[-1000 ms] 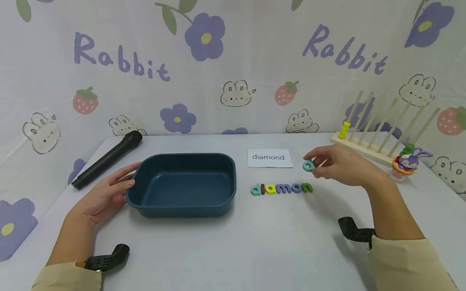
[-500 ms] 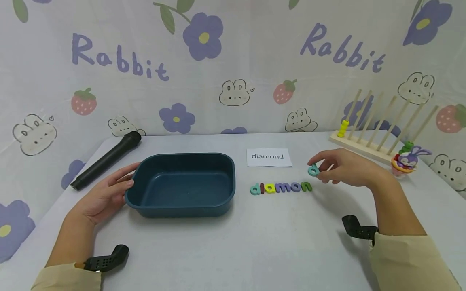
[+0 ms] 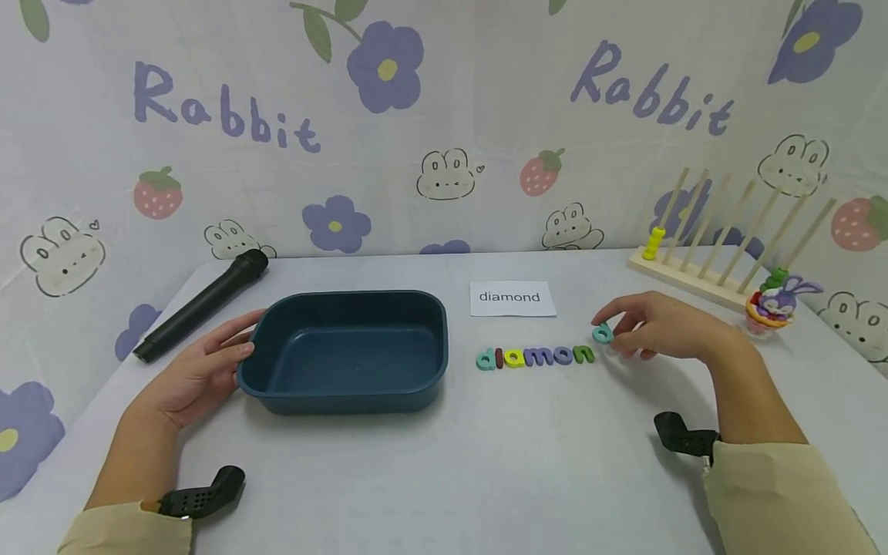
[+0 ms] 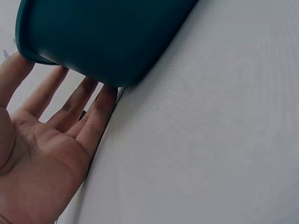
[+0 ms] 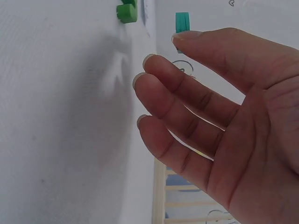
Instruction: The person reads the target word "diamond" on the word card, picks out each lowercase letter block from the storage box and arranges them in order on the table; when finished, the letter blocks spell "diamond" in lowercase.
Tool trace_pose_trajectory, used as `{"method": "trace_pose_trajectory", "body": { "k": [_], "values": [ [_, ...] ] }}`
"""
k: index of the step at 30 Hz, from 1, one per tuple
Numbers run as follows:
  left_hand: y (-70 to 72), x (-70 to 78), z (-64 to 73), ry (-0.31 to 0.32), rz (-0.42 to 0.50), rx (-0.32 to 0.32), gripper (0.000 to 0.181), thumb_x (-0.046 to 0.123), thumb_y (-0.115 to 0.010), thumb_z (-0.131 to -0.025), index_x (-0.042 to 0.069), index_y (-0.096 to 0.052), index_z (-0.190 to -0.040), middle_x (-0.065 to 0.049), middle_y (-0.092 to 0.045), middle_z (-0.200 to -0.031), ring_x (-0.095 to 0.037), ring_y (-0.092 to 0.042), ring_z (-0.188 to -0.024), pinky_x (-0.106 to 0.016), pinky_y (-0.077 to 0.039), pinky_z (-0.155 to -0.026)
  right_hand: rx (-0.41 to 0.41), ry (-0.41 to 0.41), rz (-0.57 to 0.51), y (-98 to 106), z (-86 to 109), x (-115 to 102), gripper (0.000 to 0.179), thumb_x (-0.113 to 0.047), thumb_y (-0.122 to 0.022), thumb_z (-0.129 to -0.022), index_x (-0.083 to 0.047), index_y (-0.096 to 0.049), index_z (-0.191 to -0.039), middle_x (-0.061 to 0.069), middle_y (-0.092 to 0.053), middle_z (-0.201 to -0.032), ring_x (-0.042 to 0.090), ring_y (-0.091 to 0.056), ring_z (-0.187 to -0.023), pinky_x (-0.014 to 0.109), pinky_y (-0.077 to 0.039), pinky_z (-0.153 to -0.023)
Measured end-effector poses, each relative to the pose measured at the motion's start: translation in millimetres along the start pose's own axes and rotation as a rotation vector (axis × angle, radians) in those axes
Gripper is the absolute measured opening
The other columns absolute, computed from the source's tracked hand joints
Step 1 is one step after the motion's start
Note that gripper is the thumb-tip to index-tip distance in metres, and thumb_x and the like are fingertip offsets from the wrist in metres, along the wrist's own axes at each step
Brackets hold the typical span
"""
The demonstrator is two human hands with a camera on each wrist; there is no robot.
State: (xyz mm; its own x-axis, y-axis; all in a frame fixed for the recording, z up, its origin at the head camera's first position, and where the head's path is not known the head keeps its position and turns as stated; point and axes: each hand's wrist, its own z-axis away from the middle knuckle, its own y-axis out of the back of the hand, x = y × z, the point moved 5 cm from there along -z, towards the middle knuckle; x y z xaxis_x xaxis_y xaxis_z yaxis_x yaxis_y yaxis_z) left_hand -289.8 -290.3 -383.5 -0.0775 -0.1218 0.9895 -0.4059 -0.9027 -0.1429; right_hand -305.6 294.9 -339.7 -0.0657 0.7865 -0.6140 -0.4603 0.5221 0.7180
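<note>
My right hand [image 3: 659,327] pinches a teal letter "d" [image 3: 602,333] between thumb and index finger, just right of a row of coloured letters [image 3: 534,358] spelling "diamon". The right wrist view shows that teal letter [image 5: 182,21] edge-on at the fingertips, near part of a green letter [image 5: 126,13]; the other fingers are loosely bent. Whether the held letter touches the table cannot be told. My left hand [image 3: 208,370] touches the left end of a dark teal basin [image 3: 347,404]. In the left wrist view its fairly straight fingers [image 4: 39,95] rest against the basin's outer wall.
A white card [image 3: 513,298] reading "diamond" lies behind the letters. A black microphone [image 3: 201,304] lies left of the basin. At the back right stand a wooden peg rack [image 3: 694,282] and a small rabbit figure [image 3: 773,308]. A printed cloth hangs behind the white table.
The right hand has moved right and slightly down with the teal letter, to the end of the row beside the green "n". The left hand stays at the basin.
</note>
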Motion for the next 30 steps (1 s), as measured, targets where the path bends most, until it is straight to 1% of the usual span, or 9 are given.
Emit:
{"method": "trace_pose_trajectory", "body": {
  "k": [4,8,14,20,25,30],
  "values": [
    [0.8,-0.6,0.0,0.0,-0.002,0.002,0.047,0.005,-0.044,-0.109,0.022,-0.047,-0.153,0.002,-0.055,-0.141,-0.012,-0.064,-0.117,-0.026,-0.056,-0.094,-0.009,-0.021,0.001,-2.4,-2.6,4.8,0.047,-0.014,-0.068,-0.093,-0.01,-0.06,-0.14,0.018,-0.065,-0.121,0.023,-0.064,-0.094,0.038,-0.058,-0.082],
    [1.3,-1.2,0.0,0.003,-0.01,0.008,0.047,0.006,-0.045,-0.109,0.022,-0.047,-0.154,0.003,-0.054,-0.142,-0.012,-0.064,-0.117,-0.026,-0.055,-0.095,-0.012,-0.041,-0.007,-5.5,-3.9,7.8,0.047,-0.015,-0.069,-0.093,-0.01,-0.061,-0.139,0.015,-0.065,-0.116,0.022,-0.062,-0.089,0.035,-0.055,-0.078],
    [1.0,-0.9,0.5,0.014,-0.026,0.019,0.048,0.007,-0.045,-0.109,0.023,-0.046,-0.154,0.003,-0.054,-0.142,-0.012,-0.064,-0.117,-0.026,-0.055,-0.095,-0.004,-0.055,-0.004,-8.8,-7.5,14.1,0.046,-0.019,-0.072,-0.093,-0.01,-0.063,-0.137,0.011,-0.063,-0.107,0.021,-0.06,-0.085,0.034,-0.051,-0.075],
    [0.9,0.0,0.2,0.014,-0.035,0.019,0.047,0.008,-0.045,-0.109,0.022,-0.046,-0.154,0.003,-0.054,-0.142,-0.012,-0.064,-0.117,-0.026,-0.055,-0.095,0.004,-0.065,-0.004,-11.1,-10.2,18.1,0.044,-0.019,-0.073,-0.092,-0.011,-0.065,-0.134,0.009,-0.061,-0.101,0.022,-0.057,-0.085,0.034,-0.048,-0.072],
    [1.1,-0.4,0.2,0.017,-0.03,0.024,0.047,0.008,-0.046,-0.109,0.023,-0.046,-0.154,0.004,-0.054,-0.142,-0.012,-0.064,-0.118,-0.026,-0.055,-0.096,-0.001,-0.068,-0.005,-12.1,-11.4,18.7,0.042,-0.016,-0.073,-0.09,-0.013,-0.068,-0.132,0.009,-0.058,-0.099,0.022,-0.055,-0.086,0.033,-0.046,-0.071],
    [0.9,-0.2,0.3,0.019,-0.033,0.029,0.047,0.008,-0.045,-0.109,0.022,-0.046,-0.154,0.005,-0.054,-0.142,-0.011,-0.064,-0.117,-0.026,-0.055,-0.096,-0.007,-0.066,-0.003,-12.6,-11.8,17.0,0.043,-0.017,-0.075,-0.089,-0.013,-0.068,-0.131,0.008,-0.057,-0.099,0.022,-0.054,-0.086,0.034,-0.046,-0.071]
  ]
}}
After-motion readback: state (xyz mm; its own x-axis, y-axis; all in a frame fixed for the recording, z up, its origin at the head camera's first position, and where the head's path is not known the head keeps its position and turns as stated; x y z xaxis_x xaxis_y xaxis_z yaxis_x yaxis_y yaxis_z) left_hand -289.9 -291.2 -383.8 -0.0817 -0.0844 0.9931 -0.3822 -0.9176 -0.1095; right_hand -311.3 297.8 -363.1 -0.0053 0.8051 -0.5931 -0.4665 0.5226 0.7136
